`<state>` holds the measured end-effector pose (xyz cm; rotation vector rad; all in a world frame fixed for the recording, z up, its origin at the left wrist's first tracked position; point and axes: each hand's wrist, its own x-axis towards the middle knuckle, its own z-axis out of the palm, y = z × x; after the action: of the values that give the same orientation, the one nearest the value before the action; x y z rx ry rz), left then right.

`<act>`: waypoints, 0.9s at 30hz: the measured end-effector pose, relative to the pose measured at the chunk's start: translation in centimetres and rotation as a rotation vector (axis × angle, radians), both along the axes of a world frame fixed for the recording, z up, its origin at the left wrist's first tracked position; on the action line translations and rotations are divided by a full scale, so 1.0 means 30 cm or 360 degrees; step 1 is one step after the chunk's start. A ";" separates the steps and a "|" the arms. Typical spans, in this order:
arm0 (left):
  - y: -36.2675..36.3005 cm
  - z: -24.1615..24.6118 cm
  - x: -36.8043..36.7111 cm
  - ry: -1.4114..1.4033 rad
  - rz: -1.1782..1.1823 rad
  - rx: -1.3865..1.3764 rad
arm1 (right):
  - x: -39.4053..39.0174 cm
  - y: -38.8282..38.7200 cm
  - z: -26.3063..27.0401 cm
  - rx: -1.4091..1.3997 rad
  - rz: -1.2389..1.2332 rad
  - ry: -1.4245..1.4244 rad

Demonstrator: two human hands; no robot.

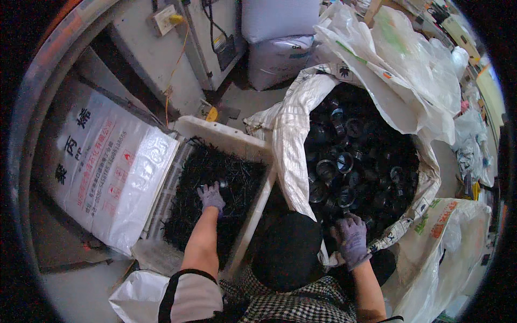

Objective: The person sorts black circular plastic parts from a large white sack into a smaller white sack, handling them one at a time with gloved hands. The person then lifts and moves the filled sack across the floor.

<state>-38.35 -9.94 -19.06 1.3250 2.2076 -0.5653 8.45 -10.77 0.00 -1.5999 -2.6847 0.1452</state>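
Note:
My left hand (211, 196), in a light purple-grey glove, reaches over a pile of thin black strips (230, 210) in a pale-walled bin (226, 137). Its fingers are spread beside a small shiny black part (220, 184); whether they grip it is unclear. My right hand (352, 240), gloved alike, rests at the near side of a wide-mouthed white woven sack (288, 149). Its fingers curl downward onto dark contents, and the fingertips are partly hidden. Inside the sack lie many glossy black round plastic parts (344, 162), some ring-shaped.
A printed white bag (117, 177) lies left of the bin. Behind stand stacked filled sacks (278, 60) and a grey machine cabinet (161, 60) with a cable. Clear plastic sheeting (404, 80) drapes the sack's far rim; another plastic bag (440, 250) hangs at right. A black rounded form (286, 250) sits between my arms.

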 end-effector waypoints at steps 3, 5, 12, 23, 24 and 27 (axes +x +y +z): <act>-0.033 0.086 -0.050 0.0064 0.0020 0.0221 | 0.011 -0.030 0.024 -0.0172 0.0070 -0.0080; -0.081 0.067 -0.129 -0.0094 0.0294 0.0504 | 0.054 -0.035 0.010 -0.0298 0.0032 0.0126; -0.102 0.878 0.281 -0.2037 0.1036 0.2042 | 0.004 -0.042 0.151 -0.0239 -0.0626 0.1528; -0.254 0.997 0.870 -0.2181 -0.0753 0.1757 | -0.101 -0.193 0.475 -0.0546 -0.0404 0.2332; -0.274 1.006 0.870 -0.2335 -0.0657 0.1536 | -0.070 -0.204 0.468 -0.0364 -0.0259 0.2171; -0.312 1.003 0.889 -0.2498 -0.0584 0.1338 | 0.013 -0.245 0.491 -0.0032 -0.0033 0.1667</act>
<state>-11.69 -19.29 11.03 1.6014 0.7903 1.1144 8.84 -18.13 14.74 -1.0680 -1.8318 0.7590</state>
